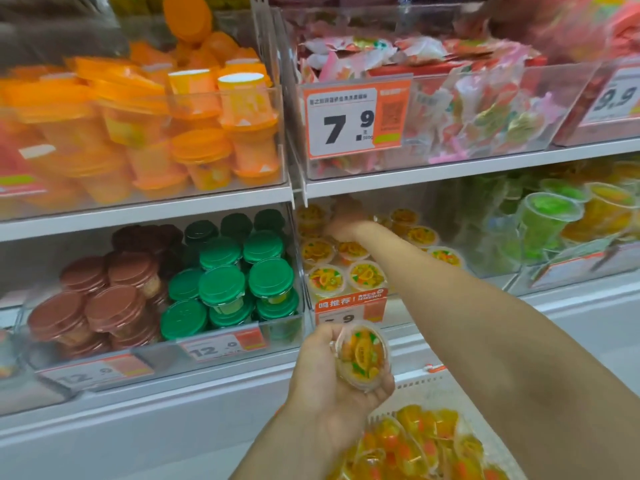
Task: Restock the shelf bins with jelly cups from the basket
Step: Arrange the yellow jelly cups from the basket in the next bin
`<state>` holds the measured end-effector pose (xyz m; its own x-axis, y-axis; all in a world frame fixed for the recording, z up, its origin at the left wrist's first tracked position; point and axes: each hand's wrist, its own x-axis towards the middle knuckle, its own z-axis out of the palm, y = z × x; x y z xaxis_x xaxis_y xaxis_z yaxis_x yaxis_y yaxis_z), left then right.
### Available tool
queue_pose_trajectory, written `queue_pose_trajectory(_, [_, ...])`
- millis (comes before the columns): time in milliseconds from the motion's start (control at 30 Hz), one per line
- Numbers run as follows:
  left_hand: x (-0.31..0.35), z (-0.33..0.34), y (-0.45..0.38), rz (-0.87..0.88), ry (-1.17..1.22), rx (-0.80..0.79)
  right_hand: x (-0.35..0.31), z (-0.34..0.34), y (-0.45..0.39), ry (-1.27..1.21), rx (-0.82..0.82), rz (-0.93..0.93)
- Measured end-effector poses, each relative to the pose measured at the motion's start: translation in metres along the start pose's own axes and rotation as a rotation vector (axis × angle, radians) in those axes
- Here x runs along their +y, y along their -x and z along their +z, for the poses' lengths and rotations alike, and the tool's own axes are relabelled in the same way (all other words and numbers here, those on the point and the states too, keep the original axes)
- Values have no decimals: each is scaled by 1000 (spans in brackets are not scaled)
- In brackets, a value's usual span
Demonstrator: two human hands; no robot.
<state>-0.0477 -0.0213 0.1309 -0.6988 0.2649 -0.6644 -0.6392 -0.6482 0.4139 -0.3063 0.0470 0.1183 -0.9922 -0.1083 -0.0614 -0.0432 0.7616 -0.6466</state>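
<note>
A: So, where are the cups right now?

B: One jelly cup (362,356) sits in the left hand (332,372), fingers curled under and around it, label up, held in front of the lower shelf's front edge. More of them lie heaped in the white basket (426,388) at the bottom right.

A: And the other hand?

B: The right hand (346,220) reaches deep into the middle bin (349,303) on the lower shelf, up near its back left corner, just under the shelf above. It's blurred and turned away, so I can't tell whether it's pinching a cup or lying flat on the ones already stacked there.

A: What worries you from here?

B: Mainly the stacked cups (341,268) under that forearm. They sit loosely in layers, and I'd judge that a wrist dragged back low could sweep the front ones over the bin's front edge, past the price tag (349,306).

A: And the held one?

B: It's cradled more than clamped. If attention stays on the far hand, it could tip out of the palm and fall toward the basket or the floor. Also, the headroom at the back looks tight, so a cup pushed in hard might wedge or topple its neighbours. The green-lidded cups (242,282) in the left-hand bin look safely apart.
</note>
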Motion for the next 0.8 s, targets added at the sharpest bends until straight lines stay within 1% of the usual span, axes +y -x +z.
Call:
queue_pose_trajectory(67, [2, 1, 4, 25, 27, -24, 2, -23, 27, -1, 3, -64])
queue_pose_trajectory(100, [3, 1, 5, 36, 37, -33, 3, -35, 48, -40, 23, -118])
queue_pose_trajectory(167, [4, 2, 7, 64, 63, -49, 5, -55, 96, -272, -15, -198])
queue_pose_trajectory(233, [6, 5, 9, 100, 88, -92, 12, -69, 142, -436, -143, -298])
queue_pose_trajectory(300, [6, 8, 10, 132, 85, -134, 20, -78, 183, -352, -322, -405])
queue_pose_trajectory(333, [6, 12, 12, 135, 76, -156, 24, -80, 200, -260, -370, -440])
queue_pose_trajectory(400, [3, 18, 17, 120, 70, -206, 32, -75, 220, -123, -330, -505])
queue_pose_trajectory(433, [1, 21, 18, 118, 65, -223, 36, -73, 225, -110, -296, -518])
queue_pose_trajectory(533, [-3, 25, 21, 128, 19, -207, 44, -75, 231, -157, -261, -526])
queue_pose_trajectory(600, [-3, 25, 21, 133, -46, -193, 45, -80, 229, -156, -201, -526])
queue_pose_trajectory(700, [-2, 26, 20, 97, -111, -132, 41, -84, 208, -255, -117, -424])
queue_pose_trajectory(800, [-3, 20, 16, 30, -107, -63, 25, -79, 166, -326, -23, -242])
